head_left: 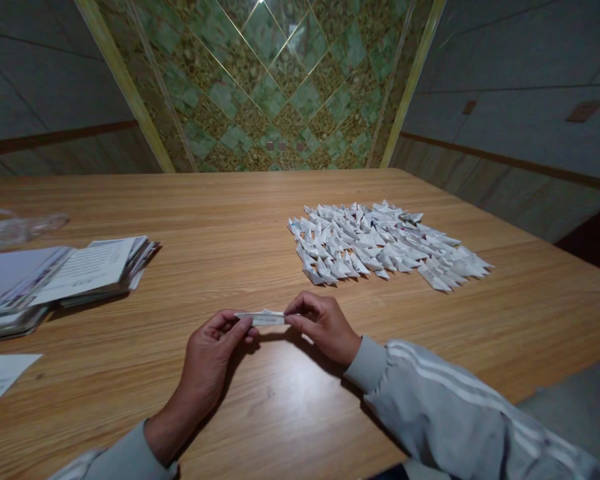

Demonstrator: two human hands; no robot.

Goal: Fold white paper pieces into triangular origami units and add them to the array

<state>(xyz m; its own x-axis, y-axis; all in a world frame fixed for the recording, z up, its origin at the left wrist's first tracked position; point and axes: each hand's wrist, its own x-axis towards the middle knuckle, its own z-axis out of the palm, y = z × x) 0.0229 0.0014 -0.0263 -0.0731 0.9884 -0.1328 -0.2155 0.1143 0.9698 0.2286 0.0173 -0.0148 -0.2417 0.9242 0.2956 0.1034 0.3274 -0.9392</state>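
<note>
On the worktop (230, 213): stack of printed sheets (65, 277) far left, pile of folded pieces (385, 243) right; between the hands, a narrow folded paper strip (265, 319), left hand (207, 360) and right hand (325, 327) pinching its ends just above the wood. Looks mid-fold; next crease needs an even pinch

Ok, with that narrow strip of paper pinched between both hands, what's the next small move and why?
Probably fold the paper strip in half, bringing its ends together. The left hand and right hand each pinch one end, holding it flat above the table, while the pile of folded pieces shows short pointed shapes.
</note>
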